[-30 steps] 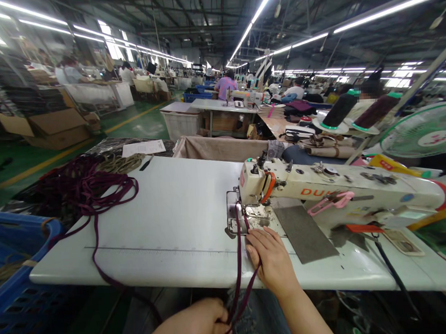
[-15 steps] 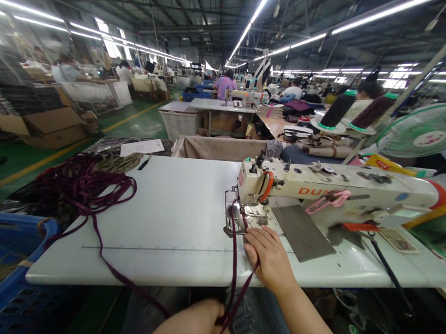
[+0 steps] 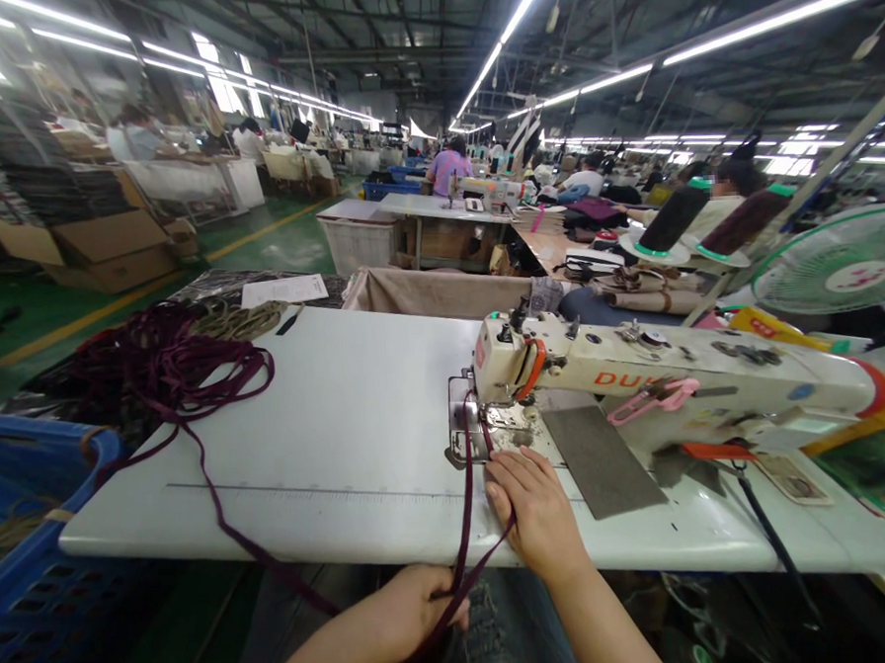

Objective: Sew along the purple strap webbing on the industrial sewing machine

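Note:
A narrow purple fabric strap [image 3: 465, 508] runs from the needle area of the sewing machine [image 3: 637, 366] down over the table's front edge. My right hand [image 3: 531, 500] lies palm down just in front of the needle plate, its fingers together on the strap, which comes out under the thumb side. Below the edge, above my lap, my left hand [image 3: 420, 610] is closed around the strap lengths. A tangled pile of the same purple strap [image 3: 184, 360] rests at the table's left end, and one length trails from it towards my left hand.
The white sewing table [image 3: 328, 407] carries a printed ruler line along its front. A blue plastic crate [image 3: 41, 471] stands at the left. A grey plate [image 3: 605, 461] lies beside the machine. Thread cones [image 3: 678, 218] and a green fan [image 3: 839, 261] are at the right. Co-workers sit farther back.
My left hand has risen slightly towards the table edge with the strap in it. My right hand stays in nearly the same place by the needle plate.

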